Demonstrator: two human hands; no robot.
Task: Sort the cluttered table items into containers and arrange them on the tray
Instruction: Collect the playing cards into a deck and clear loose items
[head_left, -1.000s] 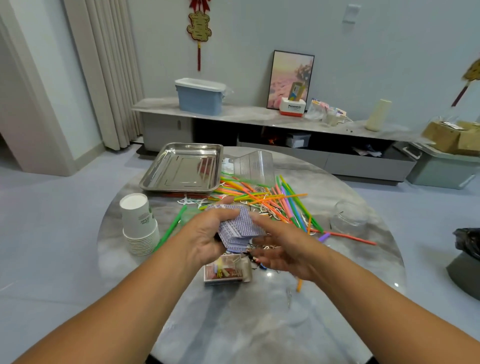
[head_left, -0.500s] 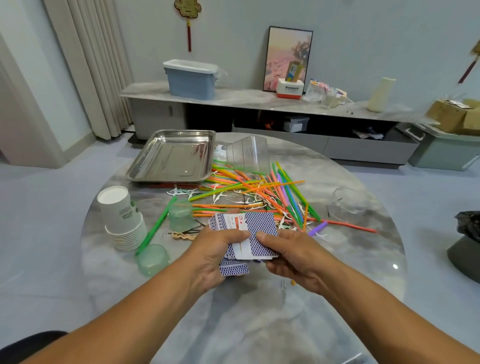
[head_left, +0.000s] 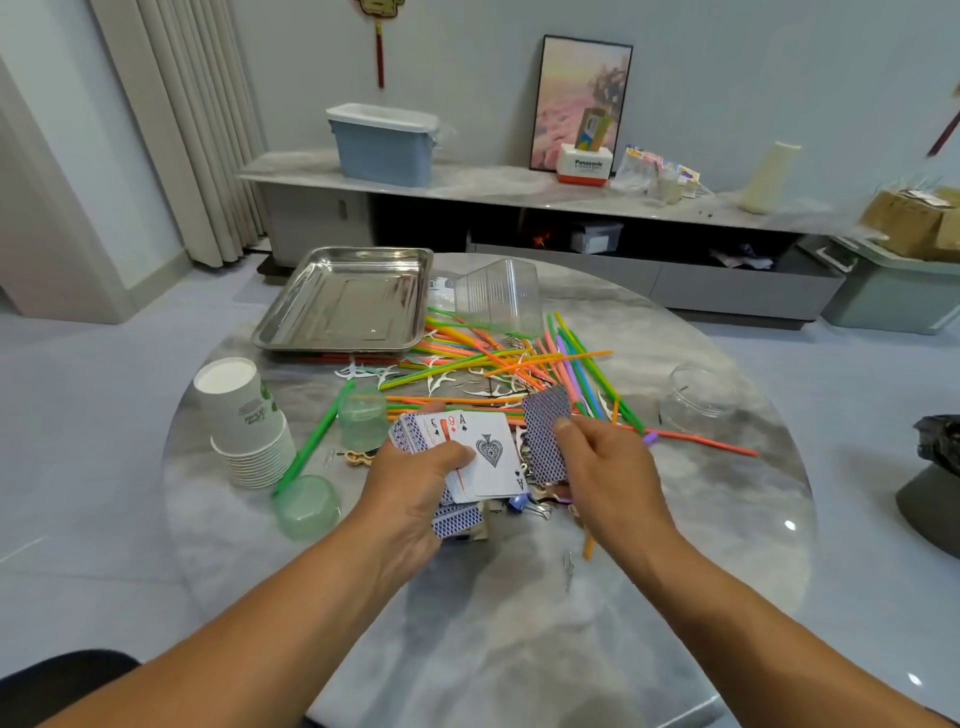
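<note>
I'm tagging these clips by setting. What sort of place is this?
Most likely a living room in a home: a long low media cabinet along the wall with a framed picture leaning on it, floor-length curtains, and a round marble-look table in front.

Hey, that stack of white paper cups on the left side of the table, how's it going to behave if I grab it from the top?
The stack of paper cups stands upside down, nested. It is probably light and crushable, so grip gently. Lifting the top cup alone may leave the rest behind. Pushed, the wide rims at its base should make it slide, not tip.
</note>
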